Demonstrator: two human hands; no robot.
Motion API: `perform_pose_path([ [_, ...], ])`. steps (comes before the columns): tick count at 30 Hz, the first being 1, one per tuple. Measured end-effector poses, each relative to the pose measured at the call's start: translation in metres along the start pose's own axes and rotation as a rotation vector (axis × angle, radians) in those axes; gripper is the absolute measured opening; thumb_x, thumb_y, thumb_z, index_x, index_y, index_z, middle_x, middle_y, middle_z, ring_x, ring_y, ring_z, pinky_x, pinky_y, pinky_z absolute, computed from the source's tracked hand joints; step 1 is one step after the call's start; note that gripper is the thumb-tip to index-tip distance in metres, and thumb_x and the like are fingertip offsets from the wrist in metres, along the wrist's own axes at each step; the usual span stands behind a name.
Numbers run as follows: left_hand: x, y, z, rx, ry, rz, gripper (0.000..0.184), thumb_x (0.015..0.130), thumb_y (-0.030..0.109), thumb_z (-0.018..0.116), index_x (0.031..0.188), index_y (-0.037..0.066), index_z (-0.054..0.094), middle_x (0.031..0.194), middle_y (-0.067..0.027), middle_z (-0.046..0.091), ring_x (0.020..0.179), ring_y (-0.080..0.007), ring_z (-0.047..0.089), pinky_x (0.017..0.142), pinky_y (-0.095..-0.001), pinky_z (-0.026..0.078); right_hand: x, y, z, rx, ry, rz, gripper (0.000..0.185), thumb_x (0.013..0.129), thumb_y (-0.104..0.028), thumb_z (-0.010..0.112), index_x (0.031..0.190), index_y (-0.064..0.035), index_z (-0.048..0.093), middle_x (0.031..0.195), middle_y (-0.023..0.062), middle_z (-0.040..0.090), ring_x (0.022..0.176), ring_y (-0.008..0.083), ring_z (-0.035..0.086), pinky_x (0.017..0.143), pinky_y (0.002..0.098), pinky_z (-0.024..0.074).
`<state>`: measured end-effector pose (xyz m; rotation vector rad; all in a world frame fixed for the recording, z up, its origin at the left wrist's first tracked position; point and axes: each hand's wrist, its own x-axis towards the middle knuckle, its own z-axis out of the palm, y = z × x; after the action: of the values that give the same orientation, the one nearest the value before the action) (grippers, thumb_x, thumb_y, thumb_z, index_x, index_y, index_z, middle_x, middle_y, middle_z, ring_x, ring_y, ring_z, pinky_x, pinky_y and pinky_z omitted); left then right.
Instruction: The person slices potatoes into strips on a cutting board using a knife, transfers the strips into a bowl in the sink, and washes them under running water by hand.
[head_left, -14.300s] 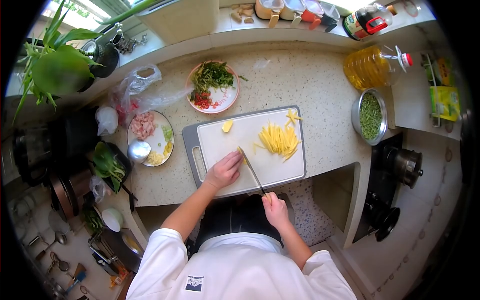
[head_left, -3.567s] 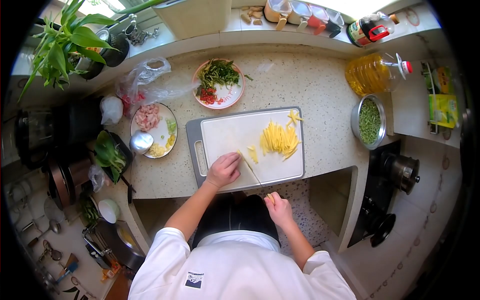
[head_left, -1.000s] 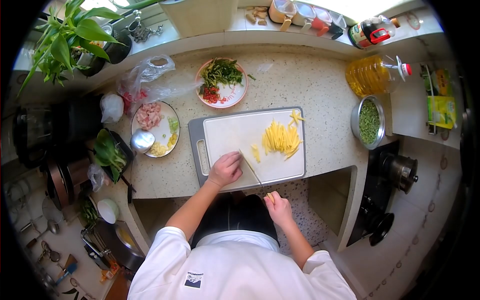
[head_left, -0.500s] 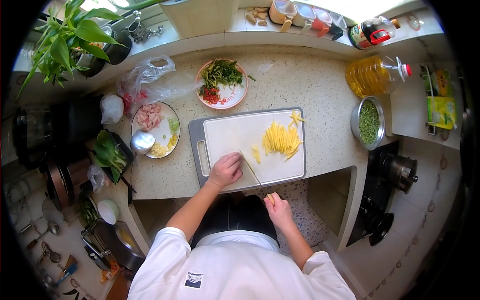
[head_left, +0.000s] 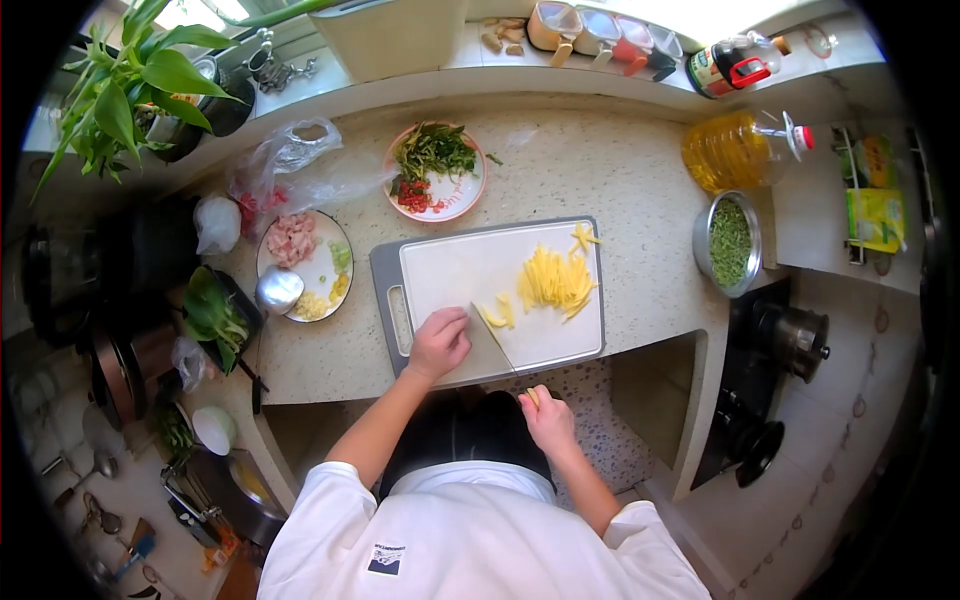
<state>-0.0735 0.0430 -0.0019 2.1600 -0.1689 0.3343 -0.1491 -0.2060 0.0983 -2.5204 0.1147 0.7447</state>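
Note:
My right hand (head_left: 551,418) is closed around the handle of a kitchen knife (head_left: 497,342), whose thin blade reaches up and left over the cutting board (head_left: 440,270). Just left of the blade, my left hand (head_left: 440,343) presses down with curled fingers; whatever lies beneath them is hidden. A few pale yellow strips (head_left: 502,312) rest on the blade's right side. Farther right on the white board is a larger heap of thin yellow strips (head_left: 557,281).
Behind the board stands a plate (head_left: 460,195) of chopped greens and red pieces. Left is a plate (head_left: 318,262) with diced meat and a spoon (head_left: 280,290). At right are a metal bowl (head_left: 727,245) of chopped green bits and an oil bottle (head_left: 735,152).
More yellow strips now lie to the right of the blade. My left hand and the knife have shifted only slightly, and the whole view has moved a little left.

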Motion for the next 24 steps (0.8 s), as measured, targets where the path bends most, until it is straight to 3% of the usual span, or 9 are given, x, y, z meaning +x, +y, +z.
perform_pose_path([
  [5, -0.008, 0.012, -0.023, 0.032, 0.121, -0.222, 0.022, 0.077, -0.003, 0.069, 0.097, 0.004, 0.076, 0.103, -0.0127, 0.073, 0.095, -0.0304, 0.072, 0.083, -0.0341, 0.06, 0.001, 0.0, 0.002, 0.083, 0.015, -0.01, 0.03, 0.102, -0.038, 0.063, 0.097, -0.0079, 0.059, 0.077, 0.0236, 0.068, 0.077, 0.0486, 0.067, 0.063, 0.0549, 0.0523],
  [8, -0.014, 0.013, -0.036, -0.035, 0.178, -0.332, 0.02, 0.082, -0.002, 0.068, 0.1, 0.004, 0.075, 0.101, -0.0125, 0.074, 0.094, -0.0249, 0.073, 0.083, -0.0322, 0.059, 0.002, 0.006, 0.002, 0.199, 0.07, -0.036, 0.03, 0.102, -0.034, 0.063, 0.092, -0.0058, 0.058, 0.073, 0.0227, 0.067, 0.072, 0.0474, 0.066, 0.06, 0.0511, 0.0514],
  [10, -0.019, 0.014, -0.042, -0.208, 0.117, -0.631, 0.022, 0.088, -0.001, 0.066, 0.108, 0.003, 0.073, 0.1, -0.0118, 0.075, 0.094, -0.02, 0.073, 0.084, -0.0319, 0.059, 0.001, 0.009, -0.002, 0.257, 0.145, -0.053, 0.03, 0.103, -0.031, 0.062, 0.09, -0.0044, 0.057, 0.069, 0.0209, 0.065, 0.066, 0.0439, 0.066, 0.057, 0.0478, 0.0506],
  [11, -0.022, 0.013, -0.044, -0.299, 0.083, -0.779, 0.023, 0.09, 0.0, 0.066, 0.112, 0.003, 0.071, 0.1, -0.0115, 0.075, 0.094, -0.0176, 0.073, 0.084, -0.0317, 0.058, 0.002, 0.017, 0.002, 0.341, 0.151, -0.038, 0.03, 0.104, -0.029, 0.061, 0.088, -0.0033, 0.056, 0.063, 0.0152, 0.061, 0.055, 0.0325, 0.064, 0.053, 0.0438, 0.0483],
  [15, -0.025, -0.001, -0.036, -0.62, 0.062, -0.98, 0.031, 0.099, 0.007, 0.061, 0.129, -0.001, 0.062, 0.109, -0.0116, 0.074, 0.099, -0.0151, 0.071, 0.089, -0.031, 0.058, 0.006, 0.019, -0.011, 0.71, 0.066, 0.286, 0.032, 0.105, -0.028, 0.06, 0.086, -0.003, 0.055, 0.061, 0.0097, 0.06, 0.051, 0.02, 0.06, 0.052, 0.0407, 0.0481],
  [18, -0.012, 0.006, -0.029, -0.835, 0.03, -1.177, 0.037, 0.102, 0.01, 0.058, 0.137, -0.004, 0.057, 0.118, -0.0129, 0.071, 0.104, -0.0169, 0.07, 0.093, -0.0296, 0.057, 0.006, 0.007, -0.026, 0.313, 0.327, 0.056, 0.029, 0.102, -0.03, 0.065, 0.09, -0.0046, 0.059, 0.067, 0.0135, 0.064, 0.057, 0.0276, 0.066, 0.055, 0.0417, 0.0509],
  [21, -0.002, 0.013, -0.012, -0.904, -0.047, -1.253, 0.044, 0.103, 0.012, 0.058, 0.143, -0.006, 0.054, 0.125, -0.0137, 0.069, 0.108, -0.0164, 0.068, 0.095, -0.0276, 0.055, -0.001, -0.011, -0.048, 0.115, 0.412, -0.031, 0.028, 0.098, -0.034, 0.071, 0.095, -0.0071, 0.063, 0.074, 0.0167, 0.069, 0.068, 0.0374, 0.07, 0.059, 0.0445, 0.0532],
  [24, 0.01, 0.021, 0.006, -0.862, -0.106, -1.219, 0.045, 0.102, 0.013, 0.06, 0.143, -0.006, 0.054, 0.124, -0.0124, 0.069, 0.106, -0.0158, 0.068, 0.092, -0.0266, 0.055, -0.005, -0.015, -0.055, 0.055, 0.396, 0.013, 0.035, 0.093, -0.044, 0.074, 0.1, -0.0098, 0.067, 0.081, 0.0175, 0.072, 0.076, 0.0417, 0.071, 0.065, 0.0484, 0.056],
])
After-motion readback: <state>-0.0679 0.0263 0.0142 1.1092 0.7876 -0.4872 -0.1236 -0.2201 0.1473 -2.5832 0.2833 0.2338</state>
